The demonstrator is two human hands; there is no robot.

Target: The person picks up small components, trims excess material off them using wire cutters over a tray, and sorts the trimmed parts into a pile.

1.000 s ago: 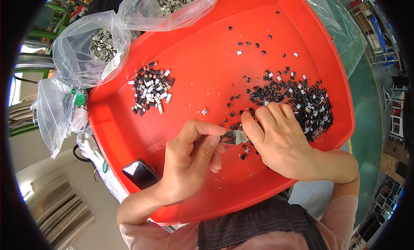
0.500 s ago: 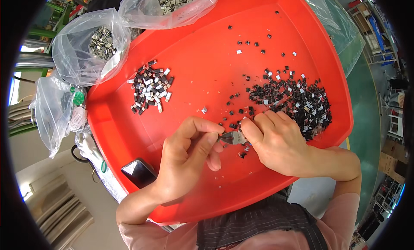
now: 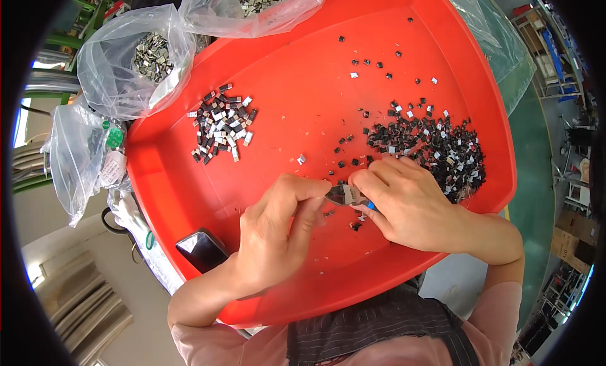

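Over the front middle of the red tray [image 3: 271, 132], my right hand [image 3: 413, 205] is wrapped round small silver pliers [image 3: 344, 195] with a blue grip. Their head points left, to the fingertips of my left hand [image 3: 278, 230]. That hand's thumb and forefinger are pinched at the jaw tips; whatever is between them is too small to make out. Beyond my right hand lies a heap of small black and silver pieces [image 3: 435, 142]. A smaller pile of black and white rectangular pieces [image 3: 222, 123] rests at the tray's left.
Clear plastic bags of small metal pieces [image 3: 153, 56] stand at the far left rim, with another open bag [image 3: 265, 0] beside them. A black phone-like device [image 3: 202, 251] lies at the tray's left front. Loose bits [image 3: 379, 65] are scattered across the tray.
The pliers' head has turned slightly, and its blue grip now shows below my right fingers. My left fingers have straightened and drawn together near the jaws. The view has shifted a little.
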